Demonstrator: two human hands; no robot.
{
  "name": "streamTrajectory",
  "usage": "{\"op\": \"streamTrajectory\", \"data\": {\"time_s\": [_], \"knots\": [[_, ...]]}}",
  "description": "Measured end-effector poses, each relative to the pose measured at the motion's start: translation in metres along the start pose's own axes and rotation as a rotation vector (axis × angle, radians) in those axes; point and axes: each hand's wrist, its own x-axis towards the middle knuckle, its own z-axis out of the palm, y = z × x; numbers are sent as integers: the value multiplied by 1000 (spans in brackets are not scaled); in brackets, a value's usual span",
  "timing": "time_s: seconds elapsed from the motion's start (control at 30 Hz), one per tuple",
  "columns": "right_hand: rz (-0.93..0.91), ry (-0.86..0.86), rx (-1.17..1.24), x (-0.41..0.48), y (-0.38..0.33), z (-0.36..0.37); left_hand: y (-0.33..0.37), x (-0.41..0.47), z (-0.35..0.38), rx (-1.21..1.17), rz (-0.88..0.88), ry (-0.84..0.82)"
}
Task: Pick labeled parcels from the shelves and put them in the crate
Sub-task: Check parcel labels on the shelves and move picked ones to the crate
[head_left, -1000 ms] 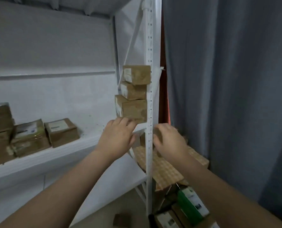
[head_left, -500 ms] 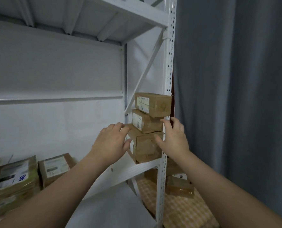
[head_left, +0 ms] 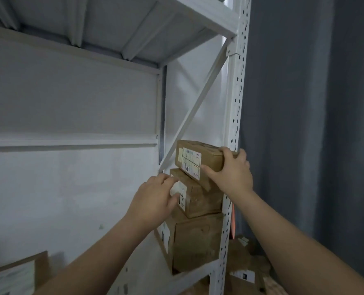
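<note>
Three brown cardboard parcels with white labels stand stacked at the right end of a white shelf. My right hand (head_left: pixel 232 171) grips the top parcel (head_left: pixel 200 156) at its near right corner, thumb under it, fingers over the top. My left hand (head_left: pixel 155 199) rests with spread fingers on the labelled left face of the middle parcel (head_left: pixel 200 199). The bottom parcel (head_left: pixel 194 241) is the largest and sits on the shelf board. No crate is in view.
A white perforated upright (head_left: pixel 235 124) and a diagonal brace (head_left: pixel 198 107) frame the stack. Another shelf board (head_left: pixel 134 28) hangs overhead. A labelled parcel (head_left: pixel 13 275) lies at the lower left. More boxes (head_left: pixel 245 265) sit behind the upright. A grey curtain (head_left: pixel 315 124) hangs on the right.
My right hand has risen from the bottom parcel's side to grip the top parcel. My left hand moved up onto the middle parcel. The view has tilted upward and closer.
</note>
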Motion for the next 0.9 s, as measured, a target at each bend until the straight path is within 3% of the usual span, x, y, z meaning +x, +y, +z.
{"op": "streamTrajectory", "data": {"time_s": [0.13,0.23,0.4,0.47,0.6,0.9], "knots": [[-44,195,272,-5,-2,12,-10,9,17,-230,-106,-20],[-22,224,595,-15,-17,21,-16,14,18,-536,-210,-18],[99,-8,1179,-31,-62,47,-36,15,-5,-1185,-319,15],[101,-129,1225,-37,-81,61,-54,12,-16,-1331,-340,76],[18,-300,1136,-51,-120,87,-106,-2,-32,-1316,-372,185],[-45,-349,1145,-82,-193,128,-183,-57,-51,-1196,-472,121]]}}
